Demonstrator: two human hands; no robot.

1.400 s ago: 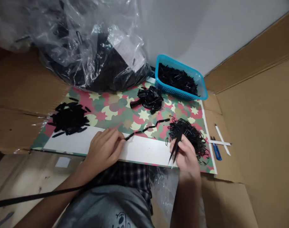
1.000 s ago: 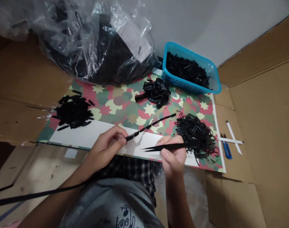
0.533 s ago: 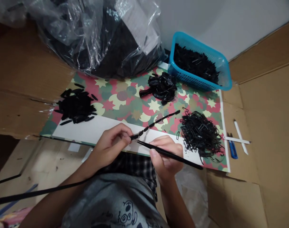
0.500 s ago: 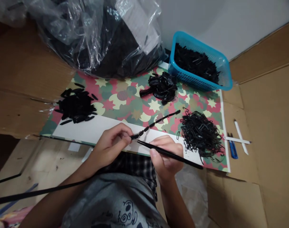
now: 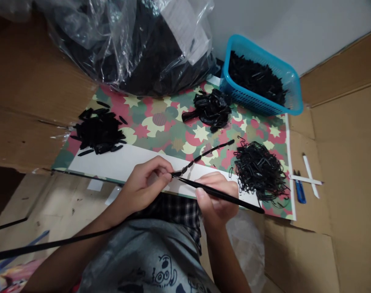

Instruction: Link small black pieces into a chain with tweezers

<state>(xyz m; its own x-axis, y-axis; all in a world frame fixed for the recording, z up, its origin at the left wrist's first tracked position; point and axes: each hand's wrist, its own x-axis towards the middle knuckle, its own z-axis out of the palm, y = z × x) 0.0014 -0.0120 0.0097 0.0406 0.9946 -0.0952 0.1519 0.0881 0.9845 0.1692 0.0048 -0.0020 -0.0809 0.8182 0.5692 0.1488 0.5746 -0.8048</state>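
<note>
While the left hand (image 5: pixel 146 183) pinches the near end of the segmented black strand (image 5: pixel 197 159), which runs toward 2 o'clock, the right hand (image 5: pixel 217 207) pinches black tweezers (image 5: pixel 219 193), tips toward 10 o'clock at that end. Risks, judged: slack finger pressure could drop it; swinging toward 4 o'clock could snag the wire pile (image 5: pixel 260 171).
</note>
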